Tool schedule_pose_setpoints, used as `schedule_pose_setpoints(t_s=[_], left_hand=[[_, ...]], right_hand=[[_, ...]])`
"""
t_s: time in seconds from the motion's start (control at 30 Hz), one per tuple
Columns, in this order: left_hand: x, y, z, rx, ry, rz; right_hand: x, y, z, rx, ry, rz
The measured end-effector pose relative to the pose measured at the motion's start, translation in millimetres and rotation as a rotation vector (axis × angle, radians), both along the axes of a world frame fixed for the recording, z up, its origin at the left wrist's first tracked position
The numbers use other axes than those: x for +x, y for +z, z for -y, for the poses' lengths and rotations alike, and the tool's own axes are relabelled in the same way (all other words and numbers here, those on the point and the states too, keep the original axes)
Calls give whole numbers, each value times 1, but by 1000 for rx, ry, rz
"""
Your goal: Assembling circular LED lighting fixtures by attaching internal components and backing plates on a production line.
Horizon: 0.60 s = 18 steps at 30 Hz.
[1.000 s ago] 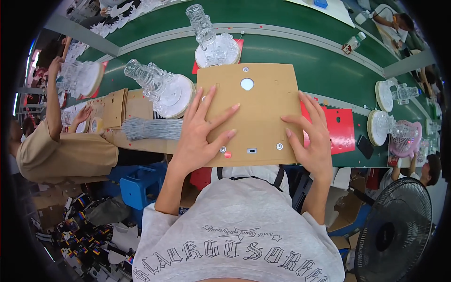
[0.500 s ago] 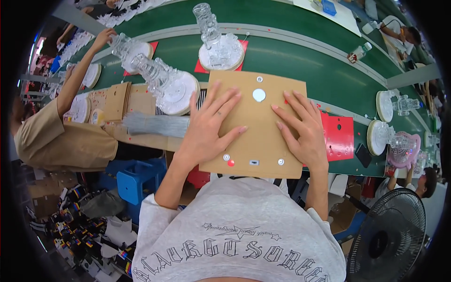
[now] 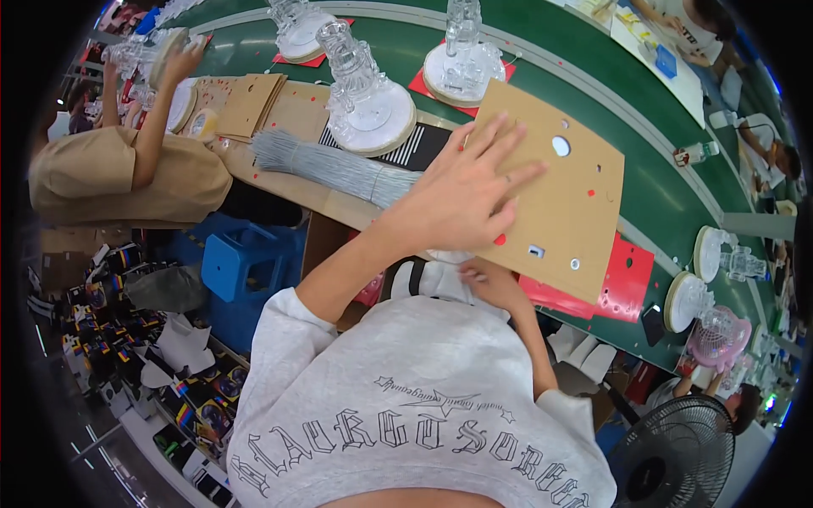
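Observation:
My left hand (image 3: 466, 190) lies with spread fingers on a brown cardboard sheet (image 3: 563, 199) with several holes in it. The sheet is turned at an angle on the bench, over red sheets (image 3: 627, 284) that show beyond its lower right edge. My right hand (image 3: 498, 289) is off the sheet, low in front of my body by the bench's near edge. Its fingers are blurred and partly hidden, close to a white thing (image 3: 440, 279) with a dark strap. Left of my left hand lies a bundle of thin grey wires (image 3: 330, 168).
Clear ornament-like pieces on round white bases (image 3: 373, 118) stand along the green bench (image 3: 610, 80). Cardboard sheets (image 3: 250, 106) are stacked at left, near a co-worker's arm (image 3: 152, 127). A blue stool (image 3: 246, 262) is at lower left and a black fan (image 3: 677, 457) at lower right.
The cardboard sheet has turned clockwise and shifted right in the view. My right hand has left it and dropped toward my lap; my left hand stays on it. The whole view has swung.

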<state>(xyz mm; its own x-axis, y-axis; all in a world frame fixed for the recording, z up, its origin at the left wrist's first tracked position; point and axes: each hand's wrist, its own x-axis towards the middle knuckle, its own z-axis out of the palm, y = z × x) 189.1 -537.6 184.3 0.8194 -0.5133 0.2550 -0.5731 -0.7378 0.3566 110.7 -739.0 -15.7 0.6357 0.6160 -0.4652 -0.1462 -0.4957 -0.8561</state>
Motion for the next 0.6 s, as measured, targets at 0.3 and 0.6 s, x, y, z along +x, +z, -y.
schedule_pose_setpoints(t_s=[0.3,0.6], left_hand=[[5,5,14,-6,21,57],[5,-2,10,-64,-4,57]], right_hand=[[41,7,-107,177,98,780],[48,-13,-111,126,-136,826]])
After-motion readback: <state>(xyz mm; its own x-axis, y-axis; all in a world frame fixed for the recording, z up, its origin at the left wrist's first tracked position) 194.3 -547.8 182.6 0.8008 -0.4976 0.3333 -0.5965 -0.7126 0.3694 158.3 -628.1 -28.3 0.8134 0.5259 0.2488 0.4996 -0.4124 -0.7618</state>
